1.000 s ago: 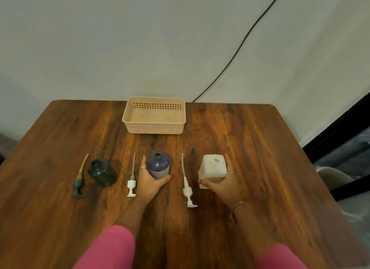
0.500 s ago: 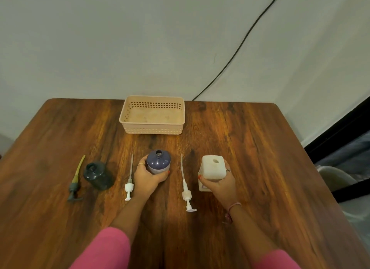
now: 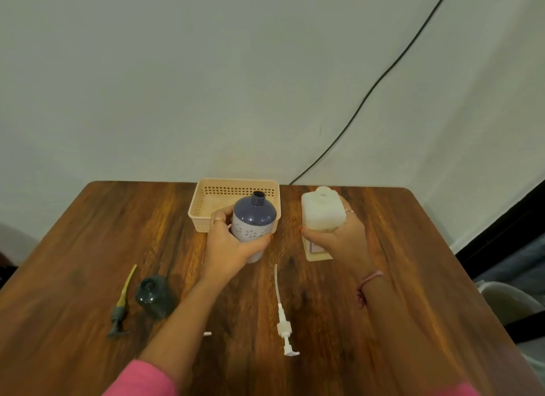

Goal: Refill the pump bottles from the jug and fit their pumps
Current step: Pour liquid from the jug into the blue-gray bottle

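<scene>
My left hand (image 3: 228, 246) grips a round bottle (image 3: 254, 220) with a dark blue top, pale flowered body and open neck, held above the wooden table (image 3: 383, 322). My right hand (image 3: 342, 238) holds a white square jug (image 3: 323, 212), open on top, lifted to the bottle's right. A white pump (image 3: 283, 322) with a long tube lies on the table below, between my arms. At the left stands a dark green bottle (image 3: 153, 297) with no pump. Its green pump (image 3: 121, 307) lies just left of it. My left forearm hides most of another white pump (image 3: 207, 333).
A beige perforated basket (image 3: 203, 209) stands at the table's far edge, behind the lifted bottle. A black cable (image 3: 380, 80) runs down the wall behind. The table's right edge drops off beside a pale rounded object (image 3: 513, 304) on the floor.
Both hands have lifted their objects off the table: the blue bottle and the white jug now hang higher, in front of the basket. The head view has tilted.
</scene>
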`<state>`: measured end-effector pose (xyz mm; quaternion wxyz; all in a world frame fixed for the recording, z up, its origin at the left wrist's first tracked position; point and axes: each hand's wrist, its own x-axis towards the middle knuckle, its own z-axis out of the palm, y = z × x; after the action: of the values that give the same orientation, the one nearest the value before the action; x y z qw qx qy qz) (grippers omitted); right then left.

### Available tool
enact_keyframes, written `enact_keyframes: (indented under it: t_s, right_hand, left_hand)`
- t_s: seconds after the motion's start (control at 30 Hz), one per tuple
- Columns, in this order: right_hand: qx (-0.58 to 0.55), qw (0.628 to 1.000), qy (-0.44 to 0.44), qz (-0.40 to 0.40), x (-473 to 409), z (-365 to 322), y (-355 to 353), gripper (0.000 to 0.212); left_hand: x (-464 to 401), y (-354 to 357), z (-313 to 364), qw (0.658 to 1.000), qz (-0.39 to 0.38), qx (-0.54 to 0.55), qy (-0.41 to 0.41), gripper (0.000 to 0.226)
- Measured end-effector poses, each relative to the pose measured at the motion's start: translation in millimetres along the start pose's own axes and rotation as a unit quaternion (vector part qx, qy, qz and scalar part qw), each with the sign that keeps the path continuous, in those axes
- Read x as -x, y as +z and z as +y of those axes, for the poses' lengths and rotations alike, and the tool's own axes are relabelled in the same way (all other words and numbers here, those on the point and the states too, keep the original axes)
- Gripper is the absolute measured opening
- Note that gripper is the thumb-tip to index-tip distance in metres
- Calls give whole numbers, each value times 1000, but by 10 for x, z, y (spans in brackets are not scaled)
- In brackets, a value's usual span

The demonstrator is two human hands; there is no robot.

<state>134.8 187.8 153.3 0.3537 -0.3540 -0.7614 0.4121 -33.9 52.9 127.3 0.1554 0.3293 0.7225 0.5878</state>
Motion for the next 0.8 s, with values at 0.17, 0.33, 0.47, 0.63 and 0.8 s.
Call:
enact_keyframes:
  t_s: [0.17,0.33,0.47,0.63,0.8]
  right_hand:
    - [35,998,-60,-5,-331,-547,-119,67]
    - [110,988,-112,-9,-577,-937,-160,72]
    - [154,979,-133,3,-749,-1183,-184,83]
    - [215,963,-162,8,-913,-1453,-200,86]
    - [264,946,-189,1,-1012,-1620,-174,92]
  left_hand:
    - [-186,-125,466,998,21,-6,52,76]
    - [-362,-218,834,997,35,9,68,80]
    - [-467,-278,1015,996,36,21,74,81]
    - [-570,-360,1183,995,45,18,90,82]
    - [-616,-449,1305,993,54,24,102,82]
